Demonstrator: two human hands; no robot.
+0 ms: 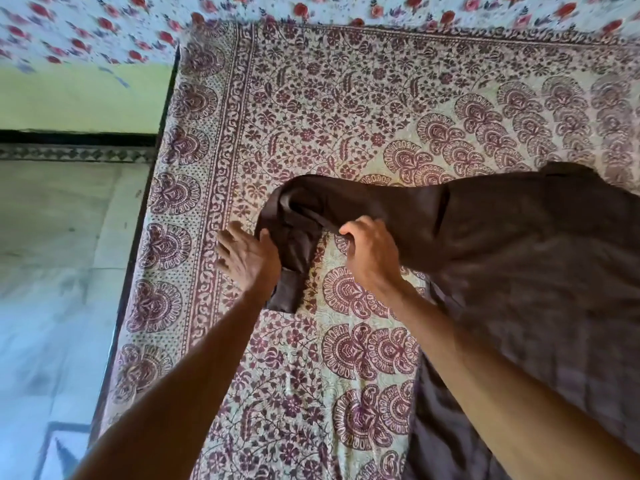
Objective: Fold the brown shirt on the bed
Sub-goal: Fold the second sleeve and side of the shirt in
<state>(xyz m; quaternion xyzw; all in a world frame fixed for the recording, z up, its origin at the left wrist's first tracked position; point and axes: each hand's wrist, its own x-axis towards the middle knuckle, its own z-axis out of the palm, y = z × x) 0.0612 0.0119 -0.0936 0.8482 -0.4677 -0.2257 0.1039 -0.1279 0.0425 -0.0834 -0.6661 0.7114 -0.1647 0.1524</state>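
Plainly the sleeve point(363, 202) runs left from the shirt point(519, 254), its cuff turned near. Right hand point(372, 258) grips its near edge. Left hand point(247, 259) lies flat against the bend.

We can read no words, numbers, brands or signs here. The brown shirt point(502, 237) shows no legible label. The bedspread point(311, 98) and the cloth point(86, 29) behind it carry only flower patterns.
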